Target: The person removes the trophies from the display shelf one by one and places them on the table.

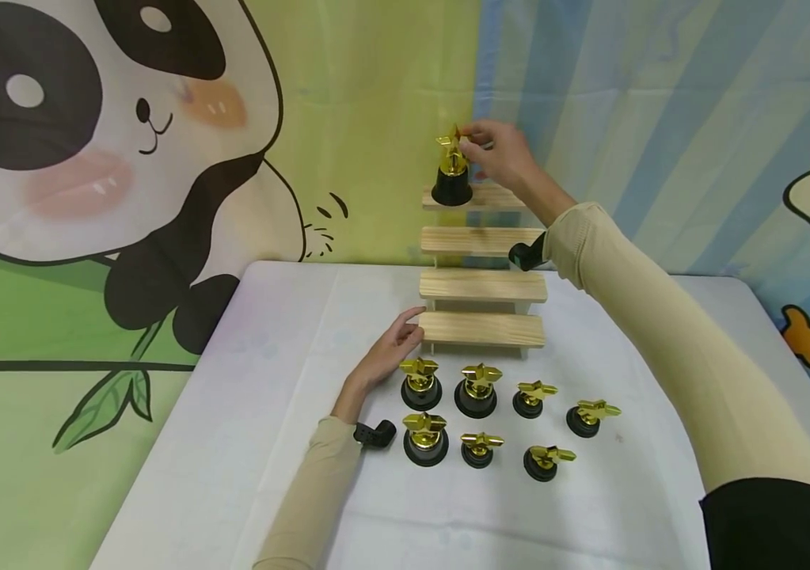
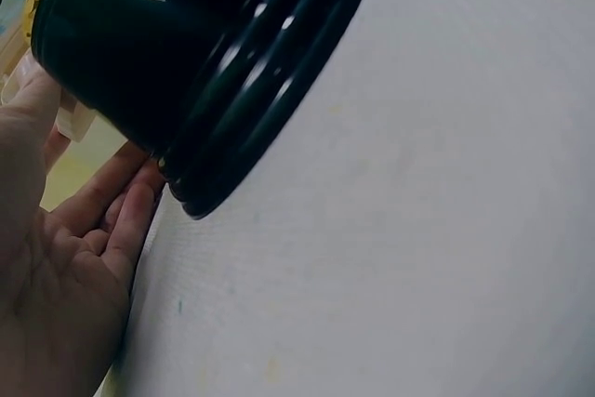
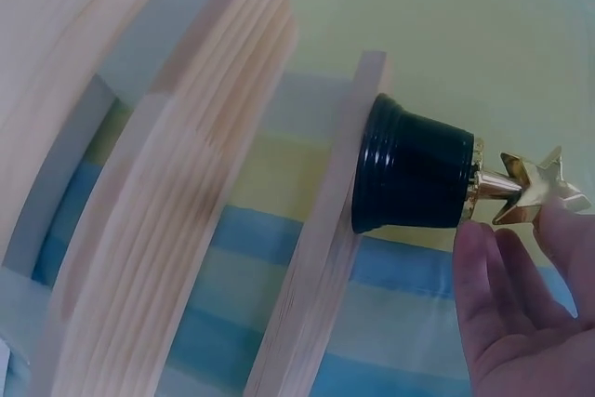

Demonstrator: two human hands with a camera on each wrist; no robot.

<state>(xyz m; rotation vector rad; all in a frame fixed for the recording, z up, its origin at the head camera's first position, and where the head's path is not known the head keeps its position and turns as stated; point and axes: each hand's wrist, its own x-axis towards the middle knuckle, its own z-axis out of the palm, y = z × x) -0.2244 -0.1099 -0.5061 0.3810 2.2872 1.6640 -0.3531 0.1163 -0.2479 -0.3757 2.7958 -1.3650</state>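
Observation:
In the head view my right hand (image 1: 507, 154) pinches the gold star of a trophy (image 1: 453, 188) between thumb and fingers. Its black base stands upright at the left end of the top step; the right wrist view shows the base (image 3: 414, 169) against that board. My left hand (image 1: 383, 352) touches the left end of the lowest step of a wooden tiered stand (image 1: 481, 329), thumb and fingers spread about the board's corner. Close to that hand stands another star trophy (image 1: 422, 388), whose black base (image 2: 186, 53) covers part of the left wrist view.
Several more gold star trophies (image 1: 476, 400) with black bases stand on the white-covered table (image 1: 305, 364) in front of the stand, in two loose rows. Behind rises a printed backdrop (image 1: 376, 119) with a panda.

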